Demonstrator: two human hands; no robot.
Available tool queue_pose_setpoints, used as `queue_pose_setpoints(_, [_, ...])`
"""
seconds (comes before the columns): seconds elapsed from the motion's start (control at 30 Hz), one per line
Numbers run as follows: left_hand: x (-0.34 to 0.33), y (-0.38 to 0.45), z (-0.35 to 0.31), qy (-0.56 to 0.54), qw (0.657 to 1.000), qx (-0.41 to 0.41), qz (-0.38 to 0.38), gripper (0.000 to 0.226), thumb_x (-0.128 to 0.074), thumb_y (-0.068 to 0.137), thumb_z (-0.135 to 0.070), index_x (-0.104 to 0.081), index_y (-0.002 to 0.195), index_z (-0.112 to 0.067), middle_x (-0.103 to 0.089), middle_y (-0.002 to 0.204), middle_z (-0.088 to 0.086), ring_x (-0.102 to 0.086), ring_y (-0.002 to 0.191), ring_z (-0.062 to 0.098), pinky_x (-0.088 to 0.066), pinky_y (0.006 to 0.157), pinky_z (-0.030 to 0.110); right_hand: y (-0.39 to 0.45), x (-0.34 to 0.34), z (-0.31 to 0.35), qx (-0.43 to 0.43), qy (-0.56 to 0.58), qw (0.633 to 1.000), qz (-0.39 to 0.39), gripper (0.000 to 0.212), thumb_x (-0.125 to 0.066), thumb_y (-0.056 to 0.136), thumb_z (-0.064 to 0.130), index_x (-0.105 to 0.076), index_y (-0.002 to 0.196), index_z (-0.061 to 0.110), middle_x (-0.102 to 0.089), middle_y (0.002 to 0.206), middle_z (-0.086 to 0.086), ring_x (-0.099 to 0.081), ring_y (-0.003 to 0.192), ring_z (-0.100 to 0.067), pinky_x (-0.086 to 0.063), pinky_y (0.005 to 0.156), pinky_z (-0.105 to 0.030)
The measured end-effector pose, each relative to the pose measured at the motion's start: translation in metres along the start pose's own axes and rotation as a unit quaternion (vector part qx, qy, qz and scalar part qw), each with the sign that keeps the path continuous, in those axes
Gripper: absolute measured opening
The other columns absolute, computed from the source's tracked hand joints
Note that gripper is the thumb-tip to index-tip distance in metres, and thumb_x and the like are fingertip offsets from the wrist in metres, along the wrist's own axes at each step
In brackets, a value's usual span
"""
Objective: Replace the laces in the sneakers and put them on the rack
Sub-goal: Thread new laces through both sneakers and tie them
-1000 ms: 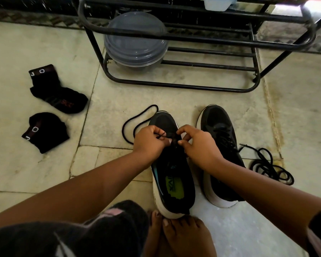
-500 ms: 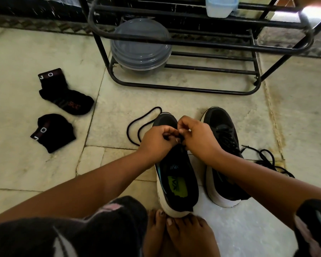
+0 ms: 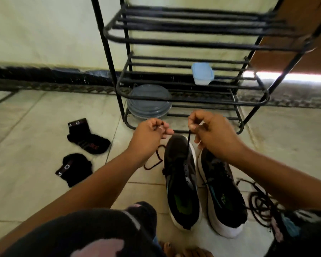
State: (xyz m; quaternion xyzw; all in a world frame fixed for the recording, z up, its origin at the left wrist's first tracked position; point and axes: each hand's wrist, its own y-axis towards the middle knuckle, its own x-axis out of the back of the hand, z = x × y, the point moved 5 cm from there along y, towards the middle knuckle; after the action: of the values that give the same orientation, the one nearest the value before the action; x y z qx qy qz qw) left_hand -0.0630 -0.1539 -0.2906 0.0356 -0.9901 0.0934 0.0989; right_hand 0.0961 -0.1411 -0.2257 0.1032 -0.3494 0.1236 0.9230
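Nearest me, two black sneakers on the floor: the left sneaker [image 3: 182,184], lace only partly threaded, and the right sneaker [image 3: 222,193] beside it, with a loose lace coil [image 3: 261,204] lying just to its right. Above the toes, my right hand [image 3: 213,136] pinches the taut lace [image 3: 188,143] rising from the left sneaker; my left hand [image 3: 150,136] has its fingers curled, its grip on the other end I cannot tell through blur. Farthest, the rack [image 3: 193,93] holds no sneaker, so I judge lacing unfinished and both placements outstanding.
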Motion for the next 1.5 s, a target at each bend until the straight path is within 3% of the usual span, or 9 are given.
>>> queue_pose_setpoints(0.23, [0.029, -0.027, -0.108, 0.056, 0.988, -0.145, -0.013, 0.025, -0.05, 0.095, -0.004, -0.066, 0.085, -0.02, -0.068, 0.09, 0.008, -0.06, 0.087, 0.019, -0.052, 0.08, 0.038, -0.012, 0.056, 0.078, 0.126, -0.024, 0.991, -0.038, 0.032, -0.054, 0.09, 0.003, -0.052, 0.072, 0.029, -0.052, 0.063, 0.011, -0.054, 0.06, -0.003, -0.049, 0.056, -0.021])
queue_pose_setpoints(0.37, [0.043, -0.043, -0.176, 0.062, 0.969, -0.236, -0.037, 0.019, -0.055, 0.093, -0.006, -0.069, 0.089, -0.019, -0.071, 0.093, 0.011, -0.057, 0.074, 0.008, -0.046, 0.065, 0.018, -0.013, 0.099, 0.122, 0.158, -0.042, 0.982, -0.091, 0.023, -0.055, 0.093, 0.008, -0.055, 0.079, 0.027, -0.053, 0.071, 0.011, -0.053, 0.064, -0.003, -0.051, 0.063, -0.027])
queue_pose_setpoints(0.5, [0.048, -0.056, -0.228, 0.03, 0.955, -0.29, -0.06, 0.021, -0.057, 0.092, -0.008, -0.07, 0.085, -0.023, -0.072, 0.096, 0.009, -0.059, 0.081, 0.018, -0.046, 0.076, 0.026, -0.008, 0.151, 0.158, 0.178, -0.045, 0.966, -0.182, 0.021, -0.054, 0.091, 0.004, -0.057, 0.081, 0.022, -0.053, 0.082, 0.005, -0.049, 0.067, -0.009, -0.052, 0.067, -0.038])
queue_pose_setpoints(0.63, [0.042, -0.068, -0.263, 0.008, 0.941, -0.331, -0.073, 0.017, -0.06, 0.09, -0.005, -0.07, 0.086, -0.017, -0.07, 0.083, -0.007, -0.061, 0.077, -0.001, -0.048, 0.069, 0.008, -0.014, 0.183, 0.184, 0.197, -0.044, 0.945, -0.256, 0.014, -0.054, 0.091, 0.006, -0.061, 0.085, 0.017, -0.058, 0.088, 0.001, -0.048, 0.066, -0.009, -0.045, 0.062, -0.031])
queue_pose_setpoints(0.8, [0.031, -0.075, -0.267, 0.003, 0.938, -0.33, -0.102, 0.018, -0.061, 0.09, -0.009, -0.072, 0.084, -0.023, -0.069, 0.082, -0.013, -0.063, 0.08, -0.004, -0.047, 0.071, 0.007, -0.018, 0.185, 0.189, 0.176, 0.048, 0.938, -0.296, 0.018, -0.053, 0.091, 0.005, -0.061, 0.083, 0.018, -0.054, 0.077, 0.009, -0.052, 0.072, -0.012, -0.045, 0.063, -0.032])
queue_pose_setpoints(1.1, [0.039, -0.094, -0.294, -0.035, 0.908, -0.393, -0.137, 0.02, -0.062, 0.089, -0.007, -0.071, 0.085, -0.023, -0.07, 0.085, -0.013, -0.065, 0.084, -0.005, -0.05, 0.08, 0.011, -0.013, 0.163, 0.173, 0.14, -0.033, 0.965, -0.22, 0.017, -0.056, 0.091, 0.011, -0.061, 0.079, 0.021, -0.058, 0.081, 0.009, -0.044, 0.054, -0.002, -0.035, 0.053, -0.02])
queue_pose_setpoints(1.27, [0.029, -0.081, -0.287, -0.034, 0.923, -0.361, -0.133, 0.021, -0.061, 0.09, -0.007, -0.071, 0.082, -0.024, -0.069, 0.08, -0.011, -0.063, 0.08, -0.002, -0.049, 0.076, 0.014, -0.014, 0.174, 0.182, 0.131, 0.029, 0.958, -0.254, 0.015, -0.056, 0.091, 0.011, -0.064, 0.08, 0.017, -0.06, 0.077, 0.007, -0.047, 0.053, -0.004, -0.045, 0.052, -0.024])
queue_pose_setpoints(1.37, [0.027, -0.076, -0.27, -0.037, 0.931, -0.339, -0.128, 0.018, -0.062, 0.09, -0.008, -0.071, 0.086, -0.023, -0.061, 0.065, -0.012, -0.056, 0.062, -0.006, -0.044, 0.065, 0.012, -0.012, 0.169, 0.184, 0.122, -0.002, 0.966, -0.228, 0.015, -0.057, 0.091, 0.012, -0.065, 0.079, 0.018, -0.061, 0.073, 0.006, -0.048, 0.047, 0.0, -0.04, 0.046, -0.013])
queue_pose_setpoints(1.5, [0.029, -0.078, -0.262, -0.065, 0.937, -0.325, -0.107, 0.02, -0.067, 0.086, -0.008, -0.063, 0.101, -0.021, -0.065, 0.067, -0.003, -0.061, 0.067, -0.004, -0.047, 0.072, 0.013, -0.008, 0.159, 0.178, 0.095, 0.016, 0.975, -0.199, 0.012, -0.062, 0.089, 0.013, -0.067, 0.079, 0.015, -0.058, 0.067, 0.003, -0.047, 0.051, -0.005, -0.039, 0.049, -0.019])
